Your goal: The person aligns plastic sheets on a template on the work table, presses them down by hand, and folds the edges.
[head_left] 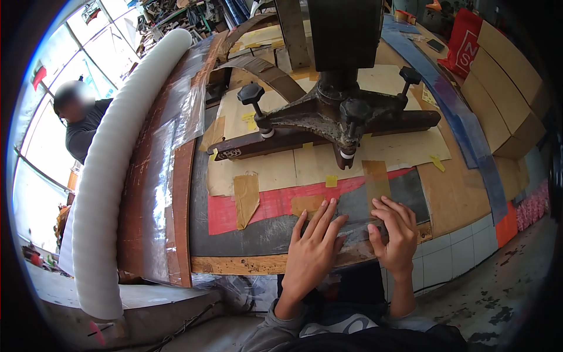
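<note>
My left hand (316,243) lies with its fingers stretched out near the front edge of a dark grey mat (264,234). Its fingertips are beside a strip of brown tape (306,205). To its right, my right hand (396,237) rests with fingers slightly bent and thumb apart, below another brown tape strip (376,179). A shiny, clear-looking patch (358,234) shows between the hands; I cannot tell whether it is film. Beyond my fingers lies a red sheet (264,205), partly covered by a pale board (252,170) taped down.
A heavy metal press head (337,111) with black knobs and a crossbar (381,124) stands over the board. A white foam roll (129,129) and plastic-covered brown panel (155,193) lie left. Cardboard (498,100) stands right. Another person (85,120) is behind the roll.
</note>
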A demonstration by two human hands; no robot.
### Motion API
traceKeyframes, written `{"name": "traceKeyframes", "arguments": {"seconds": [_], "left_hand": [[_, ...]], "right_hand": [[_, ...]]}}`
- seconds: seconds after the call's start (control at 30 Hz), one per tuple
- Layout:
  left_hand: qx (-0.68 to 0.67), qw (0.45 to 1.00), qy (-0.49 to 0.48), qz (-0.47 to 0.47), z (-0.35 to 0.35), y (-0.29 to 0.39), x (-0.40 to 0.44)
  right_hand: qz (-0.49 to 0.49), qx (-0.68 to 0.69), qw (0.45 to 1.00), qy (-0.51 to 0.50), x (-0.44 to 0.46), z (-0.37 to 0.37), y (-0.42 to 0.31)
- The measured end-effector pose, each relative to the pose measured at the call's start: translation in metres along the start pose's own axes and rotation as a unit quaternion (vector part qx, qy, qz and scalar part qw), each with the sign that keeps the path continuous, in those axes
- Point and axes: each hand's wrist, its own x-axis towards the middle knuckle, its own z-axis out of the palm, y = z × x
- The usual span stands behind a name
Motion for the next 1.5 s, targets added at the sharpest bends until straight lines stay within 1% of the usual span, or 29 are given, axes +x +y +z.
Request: {"name": "traceKeyframes", "arguments": {"seconds": [0.47,0.57,0.67,0.8,0.9,1.0,1.1,1.2,1.27,1.33,1.4,1.5], "left_hand": [[-0.015,1.0,0.014,0.018,0.001,-0.003,0.0],[-0.019,0.999,0.02,0.018,0.002,-0.003,-0.001],[-0.039,0.999,0.035,0.014,0.005,-0.005,-0.002],[-0.065,0.997,0.048,0.008,0.002,-0.002,-0.003],[-0.077,0.994,0.068,0.032,0.002,-0.003,-0.002],[-0.13,0.988,0.047,0.068,0.002,-0.009,-0.004],[-0.193,0.979,0.014,0.07,-0.002,-0.01,-0.005],[-0.228,0.97,-0.012,0.082,-0.004,-0.009,-0.007],[-0.226,0.969,-0.024,0.101,-0.004,-0.011,-0.008],[-0.225,0.968,-0.029,0.111,-0.004,-0.013,-0.007],[-0.228,0.967,-0.03,0.112,-0.004,-0.013,-0.007],[-0.233,0.966,-0.029,0.11,-0.005,-0.012,-0.007]], "right_hand": [[-0.01,0.0,1.0,0.019,0.0,0.002,0.0],[0.005,0.018,1.0,0.015,-0.001,0.0,-0.001],[0.029,0.063,0.998,-0.006,0.001,-0.006,0.002],[0.033,0.128,0.99,-0.055,0.002,-0.01,0.007],[0.042,0.18,0.979,-0.088,0.003,-0.016,0.007],[0.013,0.273,0.951,-0.144,-0.001,-0.024,0.016],[0.072,0.412,0.895,-0.155,-0.007,-0.024,0.025],[0.131,0.518,0.829,-0.165,-0.001,-0.032,0.03],[0.1,0.379,0.905,-0.168,0.018,-0.034,0.033],[0.069,0.241,0.953,-0.168,0.046,-0.03,0.037],[0.043,0.111,0.979,-0.168,0.072,-0.016,0.048],[-0.095,0.024,0.986,-0.137,0.1,0.018,0.072]]}}
